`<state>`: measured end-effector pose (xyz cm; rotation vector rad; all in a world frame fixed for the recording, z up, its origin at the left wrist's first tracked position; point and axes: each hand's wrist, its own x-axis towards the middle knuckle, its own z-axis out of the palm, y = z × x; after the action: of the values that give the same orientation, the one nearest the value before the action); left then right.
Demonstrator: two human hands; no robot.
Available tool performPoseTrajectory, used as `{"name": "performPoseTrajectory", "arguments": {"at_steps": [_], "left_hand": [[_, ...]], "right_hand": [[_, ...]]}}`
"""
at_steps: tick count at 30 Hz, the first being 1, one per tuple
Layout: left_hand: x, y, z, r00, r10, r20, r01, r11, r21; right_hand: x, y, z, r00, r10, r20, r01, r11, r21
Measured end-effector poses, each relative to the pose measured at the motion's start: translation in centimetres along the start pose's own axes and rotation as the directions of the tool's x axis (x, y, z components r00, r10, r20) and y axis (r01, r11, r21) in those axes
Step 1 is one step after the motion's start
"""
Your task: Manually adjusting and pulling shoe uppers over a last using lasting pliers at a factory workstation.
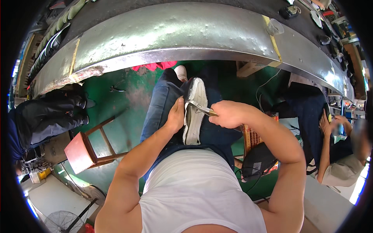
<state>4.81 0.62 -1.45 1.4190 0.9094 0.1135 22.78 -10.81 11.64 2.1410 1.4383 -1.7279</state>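
1. The white-soled canvas shoe (pixel 193 112) lies sole-up on the person's lap, over dark blue trousers (pixel 159 105).
2. The left hand (pixel 176 115) presses against the shoe's left side, its grip closed on the upper.
3. The right hand (pixel 228 113) has its grip clamped on metal pliers (pixel 200 108), whose tip touches the sole.
4. A long grey metal bench (pixel 186 35) curves ahead.

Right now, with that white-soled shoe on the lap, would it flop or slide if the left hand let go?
The shoe probably holds its shape: the white sole looks thick and moulded. It likely feels light for its size. It may slip off the thigh, since it rests there steadied only by the left hand while the right hand works a metal tool against it.
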Motion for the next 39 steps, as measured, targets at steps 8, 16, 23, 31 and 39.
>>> {"name": "performPoseTrajectory", "arguments": {"at_steps": [8,16,23,31,39], "left_hand": [[1.3,0.2,-1.6,0.969,-0.05,0.24,0.158,0.878,-0.452],[2.4,0.6,-1.0,0.941,-0.05,0.334,0.205,0.871,-0.446],[2.1,1.7,-0.1,0.956,-0.122,0.268,0.248,0.822,-0.513],[2.3,2.7,-0.6,0.935,-0.183,0.302,0.301,0.861,-0.411],[2.3,2.9,-0.1,0.932,-0.168,0.321,0.29,0.877,-0.383]], "right_hand": [[4.6,2.4,10.4,0.799,-0.044,-0.6,0.237,0.94,0.247],[3.3,4.4,6.1,0.853,-0.152,-0.5,0.214,0.974,0.069],[6.7,2.4,11.7,0.814,0.229,-0.533,0.289,0.638,0.714],[4.0,4.5,7.4,0.992,0.026,-0.125,0.091,0.548,0.831],[3.6,6.2,1.2,0.993,-0.086,0.085,0.001,0.71,0.704]]}}
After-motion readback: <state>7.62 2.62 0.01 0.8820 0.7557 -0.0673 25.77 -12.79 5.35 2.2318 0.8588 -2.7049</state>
